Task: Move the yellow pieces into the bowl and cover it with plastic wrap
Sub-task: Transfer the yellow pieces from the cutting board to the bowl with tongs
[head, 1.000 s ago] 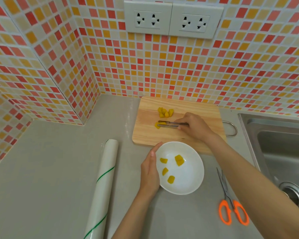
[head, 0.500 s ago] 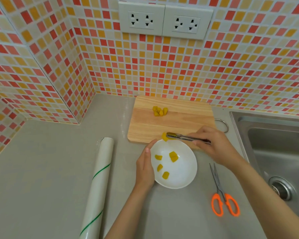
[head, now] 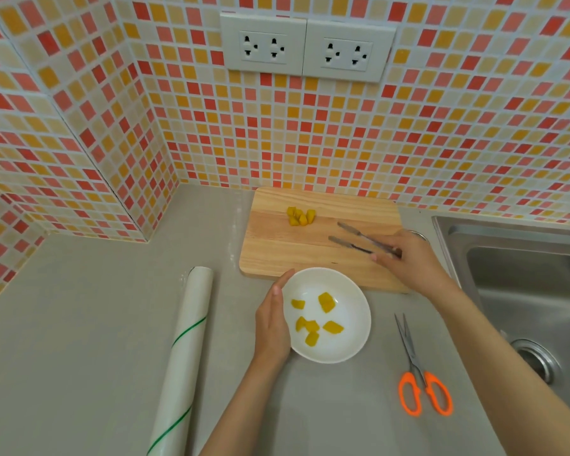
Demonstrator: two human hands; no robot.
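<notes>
Grey countertop (head: 79, 324), mosaic-tiled corner wall (head: 441, 143), steel sink (head: 524, 274) at right

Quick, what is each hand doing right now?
Left hand: open, resting against the white bowl.
Right hand: holding the metal tongs, tips apart.

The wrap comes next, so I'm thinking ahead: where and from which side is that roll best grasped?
Grip the plastic wrap roll around its middle, coming from above with the left hand, which is nearest. It lies flat on the counter, a long cylinder with free space either side, so fingers can curl around it.
</notes>
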